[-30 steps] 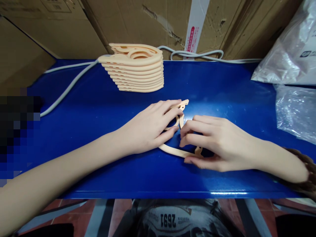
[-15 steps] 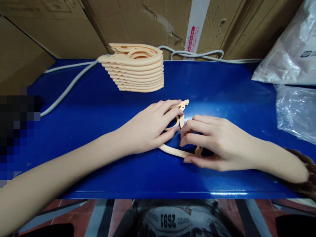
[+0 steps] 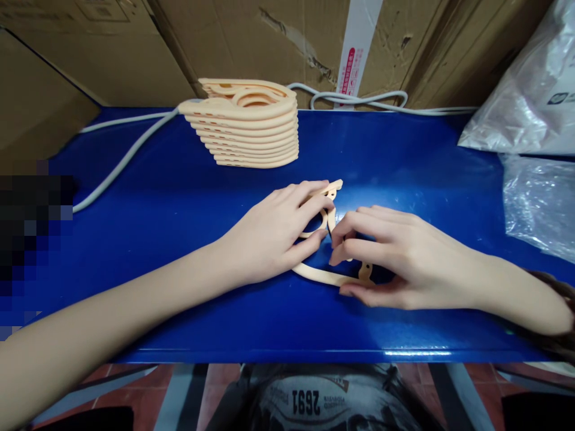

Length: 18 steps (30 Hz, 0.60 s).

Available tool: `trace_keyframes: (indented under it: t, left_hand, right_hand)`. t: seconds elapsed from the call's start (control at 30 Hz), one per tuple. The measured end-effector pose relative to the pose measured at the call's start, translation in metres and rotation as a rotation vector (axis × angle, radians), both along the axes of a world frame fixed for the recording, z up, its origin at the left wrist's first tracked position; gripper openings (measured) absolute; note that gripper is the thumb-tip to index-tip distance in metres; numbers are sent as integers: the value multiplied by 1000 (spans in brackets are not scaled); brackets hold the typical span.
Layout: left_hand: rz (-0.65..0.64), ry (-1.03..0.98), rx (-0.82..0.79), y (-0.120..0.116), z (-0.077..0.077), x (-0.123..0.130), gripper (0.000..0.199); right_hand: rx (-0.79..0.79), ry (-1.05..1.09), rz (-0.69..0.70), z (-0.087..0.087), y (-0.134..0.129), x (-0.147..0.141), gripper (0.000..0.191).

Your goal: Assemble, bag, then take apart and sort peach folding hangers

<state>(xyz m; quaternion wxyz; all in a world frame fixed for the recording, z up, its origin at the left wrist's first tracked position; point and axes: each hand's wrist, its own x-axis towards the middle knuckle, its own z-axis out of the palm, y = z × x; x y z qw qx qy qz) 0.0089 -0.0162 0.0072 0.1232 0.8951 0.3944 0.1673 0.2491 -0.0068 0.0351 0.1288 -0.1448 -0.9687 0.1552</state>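
Note:
A cream plastic piece (image 3: 318, 275) with curved arms lies on the blue table (image 3: 215, 323), partly hidden under both hands. My left hand (image 3: 274, 230) grips its upper left part, with fingertips on the edge near a small hole. On the right, my right hand (image 3: 390, 257) is curled over the piece, its thumb against the lower curved arm and its fingers bent above the middle. Behind them stands a neat stack of similar cream pieces (image 3: 251, 131), which neither hand touches.
White cables (image 3: 130, 152) run along the table's back edge and down its left side. Cardboard boxes (image 3: 251, 42) stand behind the table. Clear plastic bags (image 3: 534, 102) lie at the right. My lap, in dark clothing, is below the front edge.
My right hand has shifted slightly to the right, along with the lower curved arm of the piece. My left hand has hardly moved. The stack is unchanged.

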Motion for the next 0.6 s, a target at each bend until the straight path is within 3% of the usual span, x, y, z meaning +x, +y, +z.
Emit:
trace_keyframes:
  t: [0.47,0.6]
  left_hand:
    - [125,-59,51,-2,-1,-1,25]
    - [165,-57,78,0,-2,-2,25]
  right_hand:
    - [-38,-67,24,7,-9,-3,13]
    - [-101,-114,17,13,-12,-3,22]
